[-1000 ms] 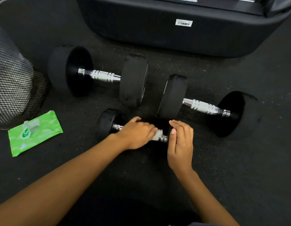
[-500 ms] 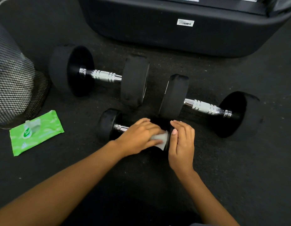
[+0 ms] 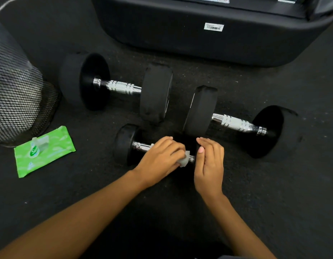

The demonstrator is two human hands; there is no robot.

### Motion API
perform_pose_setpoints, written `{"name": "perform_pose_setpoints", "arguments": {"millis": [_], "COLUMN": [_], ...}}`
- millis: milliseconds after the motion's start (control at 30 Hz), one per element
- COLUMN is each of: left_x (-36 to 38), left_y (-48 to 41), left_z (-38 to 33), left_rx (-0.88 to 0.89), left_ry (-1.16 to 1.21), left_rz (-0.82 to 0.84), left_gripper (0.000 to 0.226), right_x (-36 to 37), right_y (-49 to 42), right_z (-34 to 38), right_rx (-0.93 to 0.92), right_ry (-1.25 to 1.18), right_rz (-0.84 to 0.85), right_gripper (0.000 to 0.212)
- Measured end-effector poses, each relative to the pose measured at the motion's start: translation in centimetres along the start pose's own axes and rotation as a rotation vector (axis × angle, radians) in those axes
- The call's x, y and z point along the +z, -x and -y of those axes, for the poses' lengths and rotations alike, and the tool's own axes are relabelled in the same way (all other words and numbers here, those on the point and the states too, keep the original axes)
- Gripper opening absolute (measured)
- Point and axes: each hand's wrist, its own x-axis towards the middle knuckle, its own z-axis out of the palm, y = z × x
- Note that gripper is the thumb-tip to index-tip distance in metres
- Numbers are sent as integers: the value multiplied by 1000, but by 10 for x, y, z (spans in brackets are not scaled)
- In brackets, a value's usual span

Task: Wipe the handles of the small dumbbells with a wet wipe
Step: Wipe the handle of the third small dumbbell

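- The left hand (image 3: 160,157) is wrapped round a wipe (image 3: 184,161) on the handle (image 3: 141,146) of the small dumbbell (image 3: 124,144), which lies on the floor (image 3: 255,193) close to the person. Its fingers (image 3: 173,146) are curled tight on the wipe.
- The right hand (image 3: 208,165) is laid on the dumbbell's right end, with its fingers straight and side by side. Nothing is held in it.
- The wiping step seems to be in hand. Next, the wipe should likely be slid along the bare part of the handle, with the dumbbell held so it cannot roll.
- The handle is thin, round, shiny metal, and the end that shows is black and dull.
- The wipe is white, soft and bunched up.
- A shiny green pack (image 3: 44,152) is seen at the left.
- Farther back, two big dumbbells (image 3: 156,92) (image 3: 199,111) with ridged handles are seen.
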Motion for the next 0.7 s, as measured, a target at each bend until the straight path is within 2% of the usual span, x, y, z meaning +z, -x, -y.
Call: {"name": "perform_pose_setpoints", "arguments": {"millis": [133,233,333,700], "left_x": [7,1,1,0], "left_y": [-5,2,0,-12], "left_z": [-14,-4,-3,0], "left_rx": [-32,-16,-53,-126], "left_ry": [23,-16,-32,97], "left_rz": [-16,6,40,132], "left_gripper": [21,17,26,42], "right_x": [-1,-1,0,0], "right_y": [0,0,0,0], "right_z": [0,0,0,0], "right_rx": [-6,-8,1,-6], "right_ry": [10,8,2,1], "right_rz": [5,5,0,-14], "right_gripper": [37,37,37,38]}}
